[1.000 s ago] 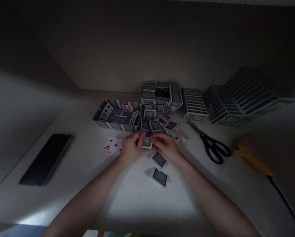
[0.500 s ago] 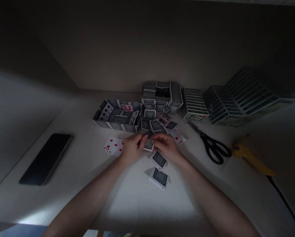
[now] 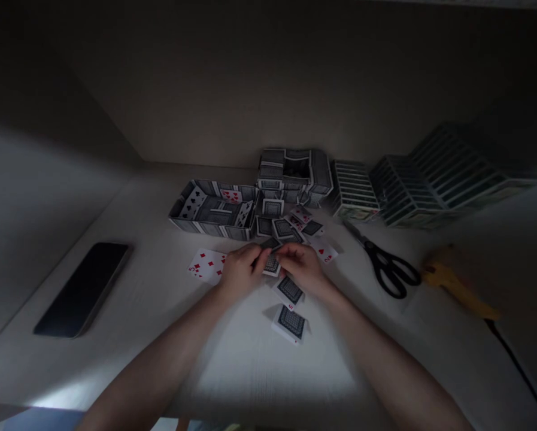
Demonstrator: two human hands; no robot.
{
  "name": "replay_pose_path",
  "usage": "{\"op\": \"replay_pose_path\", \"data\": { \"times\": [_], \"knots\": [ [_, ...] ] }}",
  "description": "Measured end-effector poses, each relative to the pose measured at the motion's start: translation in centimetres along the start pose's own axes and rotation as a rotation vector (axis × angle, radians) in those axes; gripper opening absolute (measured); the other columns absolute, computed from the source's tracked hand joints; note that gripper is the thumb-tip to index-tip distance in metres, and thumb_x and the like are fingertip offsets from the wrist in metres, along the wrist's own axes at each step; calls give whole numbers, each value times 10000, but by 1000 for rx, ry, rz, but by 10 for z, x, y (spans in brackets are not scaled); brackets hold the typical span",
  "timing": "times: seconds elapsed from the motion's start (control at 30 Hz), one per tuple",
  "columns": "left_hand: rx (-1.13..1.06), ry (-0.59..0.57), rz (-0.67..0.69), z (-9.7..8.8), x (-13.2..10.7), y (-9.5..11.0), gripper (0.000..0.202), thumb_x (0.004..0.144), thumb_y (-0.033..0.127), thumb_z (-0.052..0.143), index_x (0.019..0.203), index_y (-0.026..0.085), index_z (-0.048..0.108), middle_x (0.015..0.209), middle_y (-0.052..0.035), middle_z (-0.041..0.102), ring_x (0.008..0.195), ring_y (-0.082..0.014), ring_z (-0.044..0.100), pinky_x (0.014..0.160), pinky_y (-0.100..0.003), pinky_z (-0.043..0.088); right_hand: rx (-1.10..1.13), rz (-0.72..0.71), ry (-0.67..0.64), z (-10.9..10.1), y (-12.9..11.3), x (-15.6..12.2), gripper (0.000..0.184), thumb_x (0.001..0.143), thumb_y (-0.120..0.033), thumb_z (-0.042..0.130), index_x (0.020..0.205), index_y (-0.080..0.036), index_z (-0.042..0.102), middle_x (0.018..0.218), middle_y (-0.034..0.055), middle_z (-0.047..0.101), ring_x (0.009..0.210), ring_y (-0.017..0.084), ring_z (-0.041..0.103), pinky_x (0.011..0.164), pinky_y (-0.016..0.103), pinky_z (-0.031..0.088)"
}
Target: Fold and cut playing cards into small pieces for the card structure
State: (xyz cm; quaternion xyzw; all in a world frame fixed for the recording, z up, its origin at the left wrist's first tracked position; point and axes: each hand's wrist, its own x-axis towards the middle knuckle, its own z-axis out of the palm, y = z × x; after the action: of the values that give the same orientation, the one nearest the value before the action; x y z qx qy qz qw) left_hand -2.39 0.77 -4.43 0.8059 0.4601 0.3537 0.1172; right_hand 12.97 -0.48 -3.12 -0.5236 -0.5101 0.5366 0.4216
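Observation:
Between my two hands is a small dark-backed playing card (image 3: pixel 270 243), pinched at both sides. My left hand (image 3: pixel 243 266) has its thumb and fingers closed on the card's left edge, and my right hand (image 3: pixel 300 263) grips the right edge. Beneath them lies another card (image 3: pixel 272 267), back up and partly covered. Closer to me are a card marked 5 (image 3: pixel 289 290) and a small stack of cards (image 3: pixel 290 324). A five of diamonds (image 3: pixel 206 266) lies face up beside my left hand. Beyond my fingers several small cards (image 3: pixel 290 227) overlap loosely.
Behind stand an open tray made of cards (image 3: pixel 214 227) and a card-built box (image 3: pixel 295 176). Ribbed box-like structures (image 3: pixel 355 188) line the right rear. Black scissors (image 3: pixel 385 266) and a yellow glue gun with a cord (image 3: pixel 459 287) lie at right, a phone (image 3: pixel 84 290) at left.
Both hands stay almost in place. The pinched card shows slightly more above my fingers, tilted a little differently. Everything else on the table is unchanged.

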Motion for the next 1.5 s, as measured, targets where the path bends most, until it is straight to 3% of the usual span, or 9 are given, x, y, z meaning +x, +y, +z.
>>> {"op": "replay_pose_path", "data": {
  "times": [0.17,0.5,0.7,0.87,1.0,1.17,1.37,1.5],
  "knots": [
    [47,0,104,-1,-2,0,228,851,243,433,652,164,511,583,-4,537,562,-108,513,520,-230,334,-68,-19,-16,1,0,-1,60,703,-191,520,670,-167,564,453,-56,523,421,91,499,446,197,371],
    [87,-47,-33,0,0,4,251,858,284,418,652,168,502,573,0,535,548,-107,510,520,-226,333,-25,-91,-5,0,9,2,124,713,-297,580,706,-173,572,494,-65,464,409,70,397,391,194,279],
    [41,7,-178,-2,2,5,285,852,328,434,629,166,506,556,5,530,517,-99,491,493,-224,311,11,-58,34,-1,5,1,146,712,-315,584,675,-177,556,472,-65,453,412,83,419,406,201,307],
    [51,-42,-76,0,0,3,245,839,292,451,639,168,516,575,-1,543,548,-110,515,517,-226,335,-35,-90,-3,-1,6,3,134,718,-303,572,689,-174,552,554,-43,500,508,94,458,469,203,337],
    [51,-16,-29,1,-1,3,239,837,286,450,638,172,517,574,1,542,548,-110,516,532,-229,350,-92,-115,-48,-1,6,3,132,746,-297,536,718,-168,546,585,-37,495,537,95,447,492,205,330],
    [31,61,-131,0,-1,3,249,835,299,447,636,169,521,562,5,536,523,-100,494,512,-224,338,-150,-140,-105,-2,7,3,171,774,-321,509,714,-169,558,589,-39,481,549,96,430,498,203,319],
    [-26,-23,-155,-2,2,5,235,811,302,479,618,170,502,544,22,505,507,-88,463,480,-214,303,-189,-171,-72,-3,13,4,176,794,-323,491,749,-180,583,640,-20,532,620,121,483,552,208,364],
    [-57,-16,-164,-2,3,7,254,813,289,471,588,171,473,537,26,476,506,-87,443,477,-214,287,-243,-245,-71,-2,18,2,176,808,-298,472,777,-185,604,669,-7,579,640,129,516,568,213,386]
  ]
}}
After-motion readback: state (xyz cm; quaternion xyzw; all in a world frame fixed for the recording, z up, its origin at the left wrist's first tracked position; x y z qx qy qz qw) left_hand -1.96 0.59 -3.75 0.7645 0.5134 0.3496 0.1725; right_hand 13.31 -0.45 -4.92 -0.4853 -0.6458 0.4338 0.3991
